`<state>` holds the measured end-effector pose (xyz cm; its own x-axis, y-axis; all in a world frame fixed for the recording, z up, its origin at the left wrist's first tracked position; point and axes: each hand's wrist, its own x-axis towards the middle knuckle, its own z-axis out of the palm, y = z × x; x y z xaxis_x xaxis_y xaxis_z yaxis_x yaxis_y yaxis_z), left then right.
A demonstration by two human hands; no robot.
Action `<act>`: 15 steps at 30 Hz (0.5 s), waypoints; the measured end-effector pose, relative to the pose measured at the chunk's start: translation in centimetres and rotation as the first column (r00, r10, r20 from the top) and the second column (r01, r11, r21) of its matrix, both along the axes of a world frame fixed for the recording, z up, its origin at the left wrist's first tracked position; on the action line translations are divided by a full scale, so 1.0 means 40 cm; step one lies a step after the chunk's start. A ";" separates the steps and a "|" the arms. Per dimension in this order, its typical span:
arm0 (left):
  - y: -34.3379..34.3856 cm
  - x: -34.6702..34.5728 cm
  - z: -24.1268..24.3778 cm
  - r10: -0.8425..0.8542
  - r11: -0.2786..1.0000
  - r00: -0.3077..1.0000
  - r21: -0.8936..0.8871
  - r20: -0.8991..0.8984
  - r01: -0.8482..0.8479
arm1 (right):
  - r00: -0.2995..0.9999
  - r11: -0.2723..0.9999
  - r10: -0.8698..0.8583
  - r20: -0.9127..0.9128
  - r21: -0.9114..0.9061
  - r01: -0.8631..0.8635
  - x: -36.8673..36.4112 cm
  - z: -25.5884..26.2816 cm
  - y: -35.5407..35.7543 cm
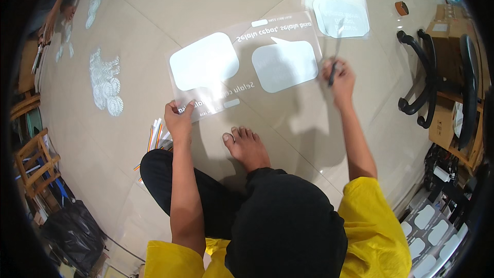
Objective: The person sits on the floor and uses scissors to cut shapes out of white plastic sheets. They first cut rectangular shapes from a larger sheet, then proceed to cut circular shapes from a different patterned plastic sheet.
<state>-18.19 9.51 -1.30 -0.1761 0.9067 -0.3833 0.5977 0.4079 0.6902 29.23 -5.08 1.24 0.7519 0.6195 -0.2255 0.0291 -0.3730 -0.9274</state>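
Note:
A clear plastic sheet (247, 73) printed with white speech-bubble shapes and lettering lies on the tiled floor before me. My left hand (180, 119) pinches its near left corner between thumb and fingers. Just off the sheet's right edge, my right hand (339, 79) grips a black-handled bladed tool (333, 72). Its thin blade points away from me; blur hides whether it is a knife or scissors. Beyond that hand lies a stack of clear sheets (341, 17) with pale bubble shapes. My bare foot (249, 148) rests near the sheet's close edge.
White cut-out lettering pieces (106, 88) lie to the left, with striped strips (155, 135) by my knee. Another person's hand (48, 31) holds scissors (37, 58) at the far left. A black chair base (428, 79) and cardboard boxes (444, 46) stand right, near a tape roll (401, 8).

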 end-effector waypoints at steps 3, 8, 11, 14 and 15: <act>-0.012 0.043 0.082 0.326 0.943 0.824 -0.222 0.463 -0.248 | 0.879 0.978 0.202 -0.432 0.040 -0.206 -0.229 0.042 -0.148; -0.148 0.142 0.093 0.614 0.758 0.102 -0.548 0.783 -0.355 | 0.705 0.910 0.169 -0.689 -0.165 -0.380 -0.447 0.114 -0.278; -0.240 0.240 0.065 0.654 0.748 0.143 -0.607 0.743 -0.269 | 0.662 0.909 0.148 -0.735 -0.163 -0.384 -0.501 0.099 -0.291; -0.272 0.334 0.046 0.586 0.810 0.235 -0.568 0.776 -0.147 | 0.661 0.912 0.142 -0.737 -0.163 -0.377 -0.517 0.100 -0.276; -0.273 0.354 0.037 0.577 0.815 0.275 -0.562 0.769 -0.139 | 0.674 0.912 0.145 -0.725 -0.167 -0.376 -0.519 0.096 -0.268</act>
<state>-4.05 -1.40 0.19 0.1902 0.6190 -0.7620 -0.5488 0.7106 0.4402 8.49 -15.78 5.07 0.1303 0.5868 -0.7992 -0.4306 -0.6926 -0.5787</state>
